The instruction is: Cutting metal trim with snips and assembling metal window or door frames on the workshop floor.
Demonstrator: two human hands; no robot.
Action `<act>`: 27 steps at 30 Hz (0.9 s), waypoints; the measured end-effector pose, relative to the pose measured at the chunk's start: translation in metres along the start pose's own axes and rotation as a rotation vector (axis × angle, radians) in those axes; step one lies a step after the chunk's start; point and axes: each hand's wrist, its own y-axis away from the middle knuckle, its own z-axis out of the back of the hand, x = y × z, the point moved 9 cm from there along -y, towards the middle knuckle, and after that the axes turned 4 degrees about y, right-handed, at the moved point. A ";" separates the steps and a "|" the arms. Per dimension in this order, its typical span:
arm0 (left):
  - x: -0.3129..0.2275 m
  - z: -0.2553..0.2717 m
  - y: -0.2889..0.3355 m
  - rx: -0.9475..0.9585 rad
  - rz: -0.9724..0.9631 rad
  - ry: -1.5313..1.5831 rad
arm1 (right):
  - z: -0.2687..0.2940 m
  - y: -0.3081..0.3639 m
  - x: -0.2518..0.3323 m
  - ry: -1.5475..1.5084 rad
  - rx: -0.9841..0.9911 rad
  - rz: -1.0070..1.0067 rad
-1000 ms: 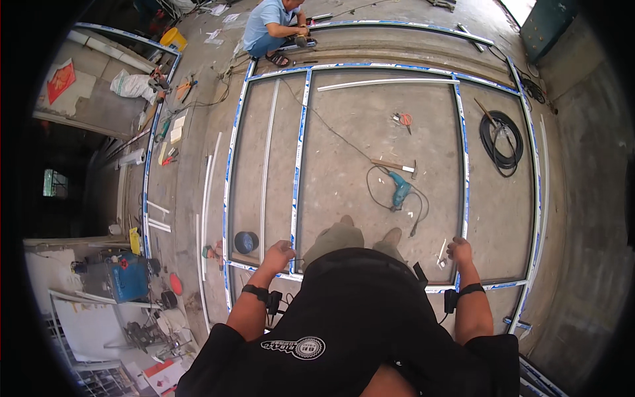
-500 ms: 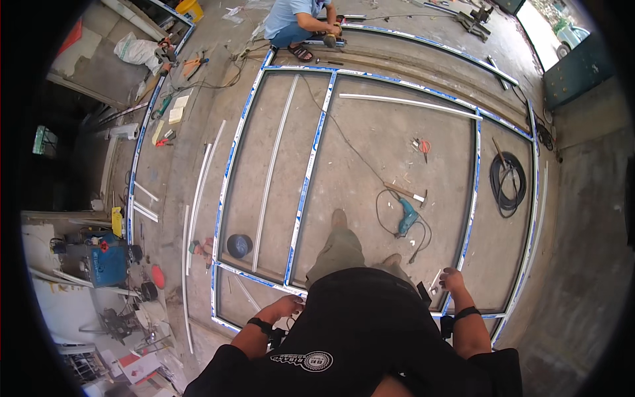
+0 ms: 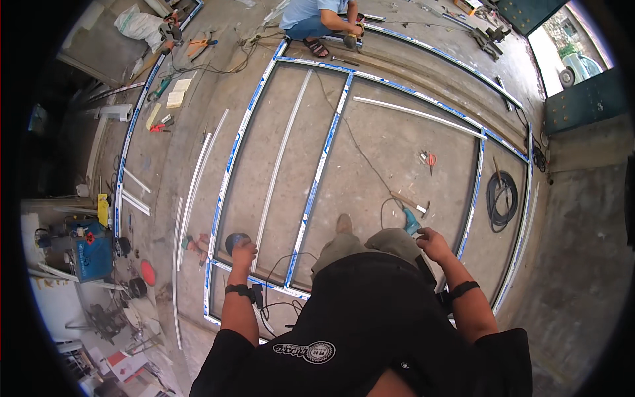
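Note:
My left hand (image 3: 245, 254) is over the lower left corner of a large frame (image 3: 321, 173) wrapped in blue-and-white film. Its fingers are curled beside a dark round tub (image 3: 234, 241), and anything inside them is hidden. My right hand (image 3: 434, 245) reaches down past my right knee with bent fingers slightly apart. Just beyond its fingertips lies a teal power drill (image 3: 411, 221) on the concrete; contact cannot be made out. A hammer (image 3: 411, 202) rests above the drill. Farther off is a pair of red-handled scissors (image 3: 432, 160).
A coiled black hose (image 3: 503, 198) lies in the right section of the frame. White strips (image 3: 281, 159) lie across and beside it. Black cable (image 3: 266, 291) loops near my left forearm. A co-worker (image 3: 319, 20) crouches at the far side with a power tool. A blue machine (image 3: 94, 257) stands at left.
My left hand has moved forward and left to the tub. My right hand has gone forward and slightly left to the drill. The view has shifted a little.

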 end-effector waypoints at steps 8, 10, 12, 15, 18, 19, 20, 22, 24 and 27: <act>0.040 -0.031 0.013 0.174 0.199 0.021 | 0.015 -0.020 -0.055 0.153 0.020 -0.225; 0.013 -0.049 0.017 0.226 0.180 -0.046 | 0.019 -0.030 -0.075 0.141 0.022 -0.239; -0.030 -0.064 0.015 0.260 0.017 -0.160 | 0.020 -0.042 -0.090 0.153 0.019 -0.233; -0.104 -0.072 0.006 0.229 -0.181 -0.243 | 0.033 -0.051 -0.050 0.092 0.005 -0.259; -0.217 -0.086 0.018 0.201 -0.400 -0.114 | 0.040 -0.076 -0.020 0.046 0.035 -0.212; -0.263 -0.096 0.032 0.203 -0.486 -0.054 | 0.039 -0.095 -0.026 0.058 0.046 -0.140; -0.309 -0.106 0.046 0.191 -0.558 -0.091 | 0.041 -0.108 -0.031 0.053 0.047 -0.139; -0.383 -0.123 0.067 0.198 -0.765 -0.074 | 0.049 -0.135 -0.029 0.099 0.037 -0.065; -0.450 -0.139 0.104 0.204 -0.891 -0.012 | 0.063 -0.157 -0.026 0.130 0.023 -0.023; -0.537 -0.170 0.166 0.229 -1.182 0.012 | 0.092 -0.175 -0.031 -0.058 0.031 -0.112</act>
